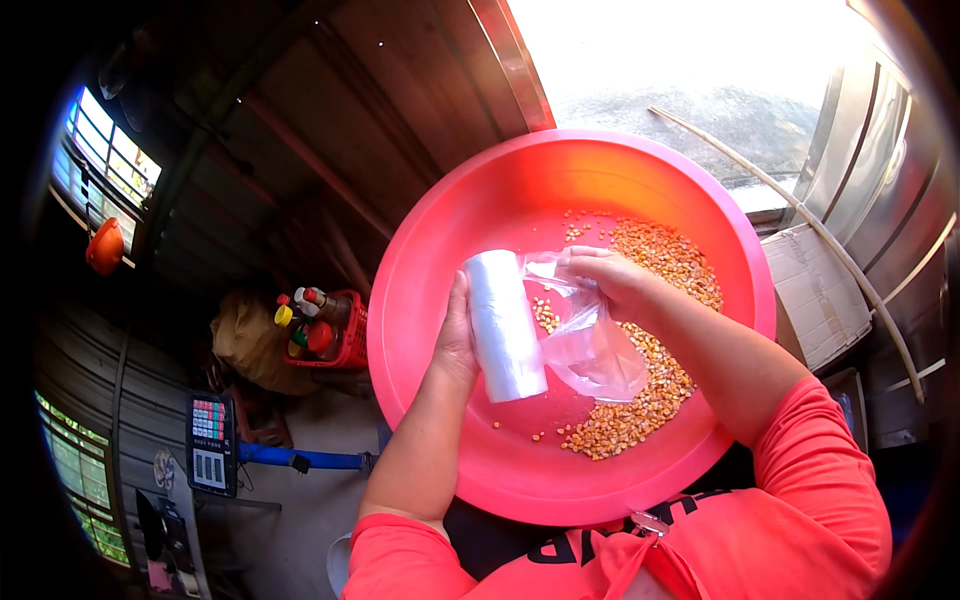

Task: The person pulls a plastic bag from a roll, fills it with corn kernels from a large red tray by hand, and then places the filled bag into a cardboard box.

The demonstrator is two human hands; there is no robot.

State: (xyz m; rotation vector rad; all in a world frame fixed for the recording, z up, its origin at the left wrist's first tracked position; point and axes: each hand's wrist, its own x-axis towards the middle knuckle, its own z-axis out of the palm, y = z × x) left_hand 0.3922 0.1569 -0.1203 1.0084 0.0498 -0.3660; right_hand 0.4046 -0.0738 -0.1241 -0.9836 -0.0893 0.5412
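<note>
We see a roll of thin plastic bags (505,325) held over a big red-pink basin (450,230). The roll is white, semi-translucent, cylindrical, standing nearly upright with a slight tilt, its surface glossy with faint lengthwise streaks.

Our left hand (455,340) is wrapped around the roll's left side, thumb up along it, gripping it firmly.

Our right hand (610,280) is closed on the top edge of a clear plastic bag (595,345) coming off the roll. The bag is see-through, crumpled, and hangs down right of the roll with its lower part bulging above the kernels. We can't tell whether it is fully detached from the roll.

Dried corn kernels (655,330), orange-yellow, are heaped on the basin's right half in a band from the upper rim down to the lower middle. A few stray kernels lie on the bare bottom near the roll.

Left of the basin, well apart: a red basket of bottles (325,330) beside a tan sack (245,340), and a scale display with keypad (210,445) lower down. A cardboard box (815,290) sits right of the basin.
</note>
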